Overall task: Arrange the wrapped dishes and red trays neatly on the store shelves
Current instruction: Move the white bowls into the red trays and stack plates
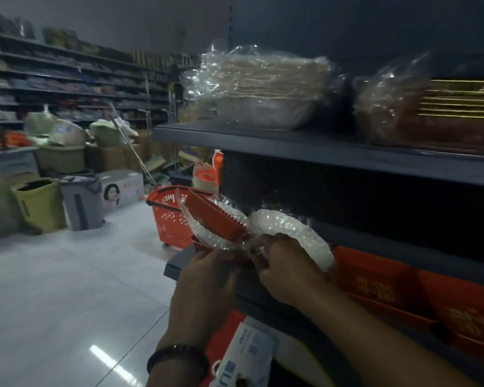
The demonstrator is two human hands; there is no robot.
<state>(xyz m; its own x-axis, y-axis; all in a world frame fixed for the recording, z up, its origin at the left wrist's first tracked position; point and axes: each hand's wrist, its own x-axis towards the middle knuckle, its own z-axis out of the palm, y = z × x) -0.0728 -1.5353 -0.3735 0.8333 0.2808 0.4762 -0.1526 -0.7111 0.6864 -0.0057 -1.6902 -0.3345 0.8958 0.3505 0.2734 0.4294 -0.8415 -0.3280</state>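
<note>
A red ribbed tray [217, 216] in clear plastic wrap tilts at the left end of the middle shelf [176, 265]. My left hand [207, 280] grips its lower edge from below. Beside it on the right lies a white bubble-wrapped dish [294, 231]. My right hand [288, 269] holds that dish's near edge, fingers curled, close against the left hand. More red trays with gold lettering [375, 283] stand along the same shelf to the right. On the upper shelf [291, 146] sit a wrapped stack of pale dishes [266, 88] and a wrapped stack of dark gold-rimmed dishes [442, 107].
A red shopping basket [171, 216] stands on the tiled floor just left of the shelf end. Bins, buckets and cardboard boxes [67, 191] crowd the aisle at the left, in front of stocked shelves [67, 79]. A blue-and-white box [246, 356] lies below my wrists.
</note>
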